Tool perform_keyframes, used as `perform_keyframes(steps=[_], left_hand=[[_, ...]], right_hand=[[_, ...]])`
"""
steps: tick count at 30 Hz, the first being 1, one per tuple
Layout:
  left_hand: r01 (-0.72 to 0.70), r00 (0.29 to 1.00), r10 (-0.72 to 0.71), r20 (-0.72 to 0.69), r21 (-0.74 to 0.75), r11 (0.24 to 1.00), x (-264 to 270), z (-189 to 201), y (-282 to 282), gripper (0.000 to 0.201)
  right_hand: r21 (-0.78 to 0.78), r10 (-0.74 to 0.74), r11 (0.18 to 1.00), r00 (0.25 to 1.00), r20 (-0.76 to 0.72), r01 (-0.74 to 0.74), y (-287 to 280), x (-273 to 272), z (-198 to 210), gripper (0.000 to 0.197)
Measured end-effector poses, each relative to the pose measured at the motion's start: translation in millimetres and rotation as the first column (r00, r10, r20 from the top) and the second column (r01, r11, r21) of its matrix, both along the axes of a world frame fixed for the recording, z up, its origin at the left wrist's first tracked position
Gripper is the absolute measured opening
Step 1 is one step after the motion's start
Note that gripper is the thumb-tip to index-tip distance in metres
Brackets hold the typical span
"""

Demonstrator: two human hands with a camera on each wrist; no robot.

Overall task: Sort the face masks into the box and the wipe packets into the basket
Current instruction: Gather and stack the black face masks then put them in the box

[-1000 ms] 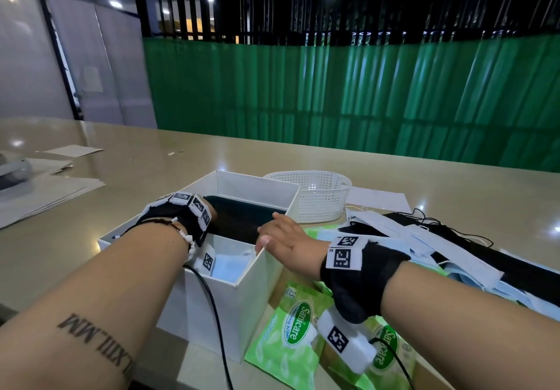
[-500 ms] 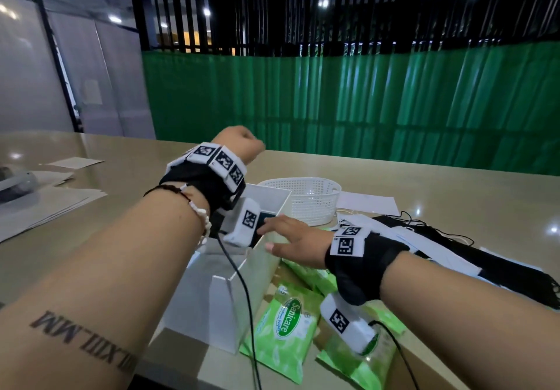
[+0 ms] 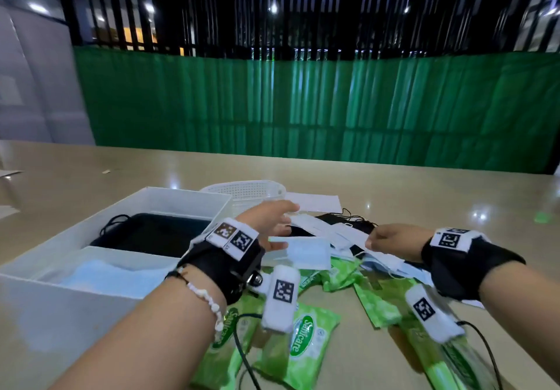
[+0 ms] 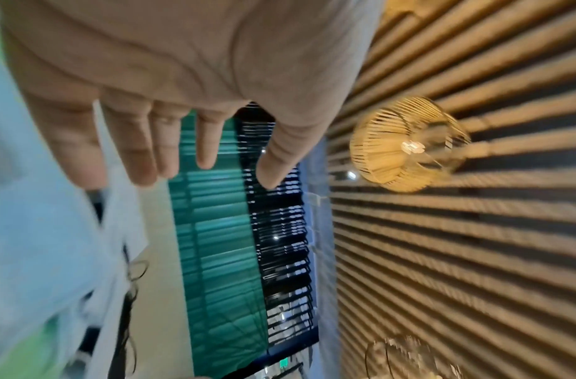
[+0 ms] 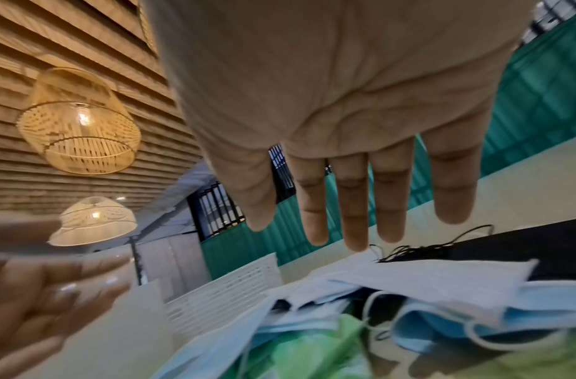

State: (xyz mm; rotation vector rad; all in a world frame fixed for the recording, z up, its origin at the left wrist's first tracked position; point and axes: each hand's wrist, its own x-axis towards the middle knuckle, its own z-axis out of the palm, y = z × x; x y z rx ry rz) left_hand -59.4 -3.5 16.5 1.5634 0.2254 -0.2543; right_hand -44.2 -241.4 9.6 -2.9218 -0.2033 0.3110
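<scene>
A white box (image 3: pixel 60 314) stands at the left with black masks (image 3: pixel 151 235) in its far section and blue masks (image 3: pixel 115 277) in its near one. Behind it sits the white basket (image 3: pixel 242 191). A loose pile of white, blue and black face masks (image 3: pixel 333 232) lies right of the box. Green wipe packets (image 3: pixel 303 341) lie in front of and partly under the pile. My left hand (image 3: pixel 272 223) reaches over a blue mask (image 3: pixel 309 253), fingers (image 4: pixel 143 153) straight and holding nothing. My right hand (image 3: pixel 391 238) hovers over the pile, fingers (image 5: pixel 355 218) straight, empty.
Loose sheets of paper (image 3: pixel 315 202) lie behind the pile, and black ear loops (image 3: pixel 354 220) trail from it. The tan table (image 3: pixel 454 195) runs on to the right and back. A green fence (image 3: pixel 303 105) stands behind the table.
My left hand dropped from a raised fist above the box and moved right to the mask pile, opening. My right hand left the box's edge and moved right over the pile.
</scene>
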Motion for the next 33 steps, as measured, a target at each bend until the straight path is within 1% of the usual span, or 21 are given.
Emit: perform_keyframes(steps=[2, 3, 4, 6, 8, 11, 13, 15, 17, 19, 21, 23, 24, 25, 26, 27, 28, 29, 30, 31, 33], left_hand=[[-0.061, 0.994, 0.048, -0.094, -0.135, 0.989, 0.3, -23.4, -3.7, 0.022], [-0.098, 0.988, 0.075, -0.137, -0.177, 0.979, 1.7, -34.0, -5.1, 0.026], [-0.134, 0.979, 0.099, -0.177, -0.199, 0.971, 3.4, -43.7, -5.7, 0.029], [-0.207, 0.958, 0.16, -0.237, -0.19, 0.96, 7.7, -59.4, -5.0, 0.035], [-0.277, 0.94, 0.228, -0.254, -0.174, 0.945, 13.3, -72.9, -3.7, 0.035], [-0.366, 0.916, 0.316, -0.246, -0.197, 0.909, 17.9, -82.2, -3.7, 0.022], [-0.403, 0.904, 0.357, -0.233, -0.191, 0.895, 25.6, -86.2, -4.1, 0.018], [-0.439, 0.89, 0.396, -0.225, -0.187, 0.879, 34.3, -89.1, -5.5, 0.028], [-0.443, 0.89, 0.407, -0.205, -0.171, 0.88, 40.7, -90.9, -9.7, 0.037], [-0.397, 0.909, 0.364, -0.202, -0.156, 0.905, 44.0, -90.1, -13.5, 0.043], [-0.344, 0.929, 0.326, -0.174, -0.087, 0.935, 45.2, -88.0, -15.5, 0.042], [-0.341, 0.932, 0.338, -0.131, 0.006, 0.94, 52.0, -93.2, -13.2, 0.036], [-0.372, 0.917, 0.361, -0.172, -0.036, 0.928, 60.2, -96.5, -11.8, 0.025], [-0.358, 0.907, 0.358, -0.223, 0.042, 0.933, 70.6, -101.5, -8.9, 0.016], [-0.332, 0.915, 0.362, -0.177, 0.178, 0.926, 79.8, -114.5, -8.2, 0.018], [-0.414, 0.889, 0.42, -0.182, 0.071, 0.908, 81.3, -116.9, -10.0, 0.038], [-0.447, 0.886, 0.437, -0.156, -0.034, 0.894, 75.4, -108.4, -11.9, 0.07], [-0.481, 0.873, 0.475, -0.112, -0.029, 0.876, 69.9, -104.4, -17.3, 0.091], [-0.528, 0.847, 0.523, -0.096, -0.048, 0.848, 65.9, -102.2, -19.7, 0.095], [-0.527, 0.849, 0.519, -0.097, -0.085, 0.846, 57.2, -94.9, -22.8, 0.091], [-0.464, 0.886, 0.454, -0.096, -0.152, 0.873, 48.3, -93.8, -28.6, 0.082]], right_hand=[[-0.008, -0.051, 0.999, 0.998, -0.033, 0.051, -15.8, 4.1, -4.8, 0.033], [-0.01, -0.076, 0.997, 0.996, -0.046, 0.075, -22.0, 7.6, -7.7, 0.036], [-0.009, -0.1, 0.995, 0.993, -0.056, 0.1, -27.5, 12.4, -11.2, 0.039], [0.027, -0.146, 0.989, 0.987, -0.066, 0.148, -39.3, 26.8, -21.5, 0.041], [0.057, -0.189, 0.98, 0.981, -0.042, 0.191, -50.0, 43.5, -33.3, 0.042], [0.107, -0.214, 0.971, 0.977, -0.019, 0.215, -56.1, 65.4, -46.5, 0.048], [0.101, -0.241, 0.965, 0.971, -0.01, 0.241, -53.6, 73.6, -52.5, 0.047], [0.074, -0.255, 0.964, 0.967, -0.026, 0.256, -50.2, 80.3, -59.0, 0.047], [0.057, -0.27, 0.961, 0.963, -0.019, 0.271, -48.8, 86.5, -64.3, 0.047], [0.046, -0.277, 0.96, 0.961, -0.008, 0.277, -49.7, 93.0, -69.1, 0.046], [0.042, -0.296, 0.954, 0.955, -0.017, 0.297, -52.3, 97.1, -72.6, 0.044], [0.047, -0.31, 0.949, 0.95, -0.025, 0.311, -55.7, 99.6, -76.4, 0.038], [0.044, -0.303, 0.951, 0.952, -0.041, 0.305, -57.2, 101.6, -78.8, 0.031], [0.048, -0.289, 0.955, 0.956, -0.058, 0.292, -58.1, 103.5, -81.6, 0.031], [0.053, -0.286, 0.956, 0.956, -0.063, 0.289, -59.1, 105.6, -84.4, 0.04], [0.053, -0.29, 0.955, 0.955, -0.056, 0.293, -59.0, 106.3, -86.4, 0.049], [0.043, -0.295, 0.954, 0.954, -0.055, 0.297, -58.0, 105.9, -87.4, 0.054], [0.041, -0.295, 0.954, 0.954, -0.053, 0.298, -57.6, 105.9, -88.4, 0.055], [0.04, -0.294, 0.954, 0.954, -0.05, 0.296, -57.7, 105.7, -88.7, 0.055], [0.051, -0.292, 0.954, 0.955, -0.048, 0.294, -58.1, 106.3, -88.7, 0.055], [0.069, -0.293, 0.953, 0.954, -0.062, 0.297, -60.2, 109.1, -89.0, 0.057]])
